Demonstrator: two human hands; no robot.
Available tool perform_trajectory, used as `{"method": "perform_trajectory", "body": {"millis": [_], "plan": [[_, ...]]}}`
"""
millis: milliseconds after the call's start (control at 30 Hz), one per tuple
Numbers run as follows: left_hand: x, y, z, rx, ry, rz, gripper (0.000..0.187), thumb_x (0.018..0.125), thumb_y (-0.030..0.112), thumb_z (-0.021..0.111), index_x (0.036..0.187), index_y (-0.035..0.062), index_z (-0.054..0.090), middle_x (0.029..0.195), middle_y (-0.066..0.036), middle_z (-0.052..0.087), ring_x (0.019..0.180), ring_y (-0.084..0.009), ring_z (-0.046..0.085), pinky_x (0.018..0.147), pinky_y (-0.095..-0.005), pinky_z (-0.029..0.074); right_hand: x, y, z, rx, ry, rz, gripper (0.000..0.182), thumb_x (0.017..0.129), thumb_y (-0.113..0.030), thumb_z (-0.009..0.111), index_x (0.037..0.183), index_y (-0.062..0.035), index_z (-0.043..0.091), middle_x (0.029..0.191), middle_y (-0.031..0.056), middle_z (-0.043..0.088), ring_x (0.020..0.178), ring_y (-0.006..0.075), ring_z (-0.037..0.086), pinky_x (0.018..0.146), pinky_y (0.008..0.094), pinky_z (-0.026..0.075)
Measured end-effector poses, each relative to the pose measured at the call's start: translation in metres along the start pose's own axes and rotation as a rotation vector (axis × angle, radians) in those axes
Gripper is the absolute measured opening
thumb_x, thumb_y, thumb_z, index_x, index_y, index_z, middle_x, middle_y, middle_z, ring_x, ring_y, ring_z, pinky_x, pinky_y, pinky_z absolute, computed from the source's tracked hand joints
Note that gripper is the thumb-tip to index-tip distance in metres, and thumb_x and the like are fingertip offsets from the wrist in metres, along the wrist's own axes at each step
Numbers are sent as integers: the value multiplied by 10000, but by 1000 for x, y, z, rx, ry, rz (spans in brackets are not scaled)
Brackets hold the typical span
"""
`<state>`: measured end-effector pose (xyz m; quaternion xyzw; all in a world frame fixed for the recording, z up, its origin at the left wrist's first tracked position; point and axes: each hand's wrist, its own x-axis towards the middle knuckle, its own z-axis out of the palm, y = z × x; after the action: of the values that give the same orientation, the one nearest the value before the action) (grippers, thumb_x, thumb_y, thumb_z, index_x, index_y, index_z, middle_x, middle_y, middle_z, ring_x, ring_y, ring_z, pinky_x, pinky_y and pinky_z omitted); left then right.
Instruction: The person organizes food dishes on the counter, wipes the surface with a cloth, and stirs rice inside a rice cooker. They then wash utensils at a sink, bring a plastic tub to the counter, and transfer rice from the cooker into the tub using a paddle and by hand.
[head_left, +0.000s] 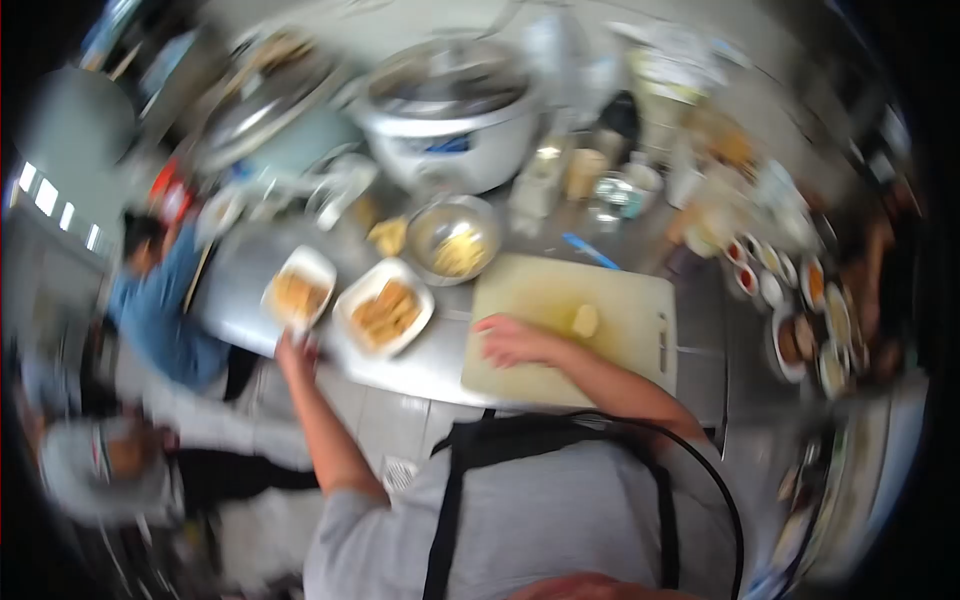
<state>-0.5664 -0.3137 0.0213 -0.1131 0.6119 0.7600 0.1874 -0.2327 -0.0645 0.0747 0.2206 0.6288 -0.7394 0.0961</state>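
Observation:
My left hand (297, 352) is closed on the near edge of a white bowl (318, 262) with golden-brown pieces of food in it. Its fingertips are blurred. Beside it stands a second white bowl (424, 292), filled with similar golden-brown strips (386, 313). My right hand (515, 341) is over the left part of a pale cutting board (625, 290), fingers stretched out and holding nothing. A pale yellow peeled piece (586, 321) lies on the board to the right of that hand. Behind the bowls, a metal mixing bowl (425, 222) contains pale yellow chopped pieces (460, 252).
A blue-handled utensil (590, 250) lies behind the board. A large white rice cooker (445, 140) stands at the back, with bottles and jars to its right. Several small dishes of colourful food (770, 290) are at far right. Other people (165, 300) are at left.

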Motion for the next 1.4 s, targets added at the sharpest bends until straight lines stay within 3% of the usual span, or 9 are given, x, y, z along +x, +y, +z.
{"method": "perform_trajectory", "body": {"millis": [67, 100, 500, 933, 1167, 1200, 1233, 1333, 1400], "plan": [[64, -23, -28, -135, -454, -41, 306, 799, 340, 441, 924, 63, 478, 726, -58, 534, 550, -139, 484, 446, -225, 391, 55, 6, 22, 90, -13, 88, 522, 774, -330, 527, 1197, -147, 282, 817, 80, 508, 606, 138, 512, 486, 263, 435], [40, -14, -3, -106, -225, -38, 293, 818, 340, 402, 869, 68, 495, 627, -23, 498, 495, -114, 456, 400, -216, 366, 68, -1, 31, 91, 50, 130, 535, 767, -328, 516, 1210, -171, 260, 807, 75, 535, 572, 141, 527, 479, 270, 449], [51, -11, 7, 120, -205, 1, 237, 777, 158, 311, 896, -19, 415, 640, -89, 483, 485, -139, 430, 405, -226, 341, 121, -5, 72, 184, 394, 54, 592, 729, -181, 498, 1226, -44, 209, 596, 125, 550, 407, 157, 521, 318, 245, 386], [-66, 17, 42, 353, -63, 180, 334, 746, 221, 417, 958, -35, 454, 812, -120, 519, 735, -220, 467, 677, -297, 320, -114, 14, 3, 366, 420, -186, 340, 703, -130, 449, 1034, -48, 455, 648, 45, 546, 490, 109, 525, 401, 230, 416], [-190, -11, 121, 531, -521, 120, 462, 719, 257, 478, 1070, -43, 439, 1004, -162, 529, 953, -288, 452, 921, -389, 253, -296, 108, -60, 452, 1052, -321, 225, 714, -91, 428, 917, -55, 519, 616, 21, 534, 438, 77, 475, 362, 185, 379], [-203, -31, 139, 442, -694, 163, 357, 736, 216, 435, 992, -32, 446, 834, -124, 529, 731, -218, 471, 669, -296, 318, -315, 138, -73, 554, 881, -623, 153, 706, -59, 448, 833, -59, 534, 574, 5, 492, 415, 63, 433, 332, 195, 306], [-215, -50, 155, 339, -870, 188, 262, 752, 175, 391, 915, -21, 453, 664, -86, 528, 509, -149, 489, 418, -204, 384, -342, 150, -72, 490, 1047, -555, 160, 692, -22, 424, 811, -43, 528, 555, 1, 468, 388, 54, 394, 311, 202, 259], [-276, -101, 210, 370, -921, 19, 274, 731, 144, 406, 970, 14, 438, 689, -90, 540, 483, -154, 493, 401, -218, 393, -405, 202, -84, 562, 1268, -576, 150, 698, -64, 435, 820, -32, 518, 561, 29, 494, 378, 68, 421, 301, 194, 287], [-309, -136, 241, 405, -990, -85, 280, 729, 126, 412, 992, 31, 425, 703, -92, 543, 477, -156, 496, 393, -224, 392, -439, 233, -86, 610, 1538, -263, 236, 689, -43, 398, 906, -35, 490, 622, 62, 527, 402, 95, 462, 326, 215, 348]]}}
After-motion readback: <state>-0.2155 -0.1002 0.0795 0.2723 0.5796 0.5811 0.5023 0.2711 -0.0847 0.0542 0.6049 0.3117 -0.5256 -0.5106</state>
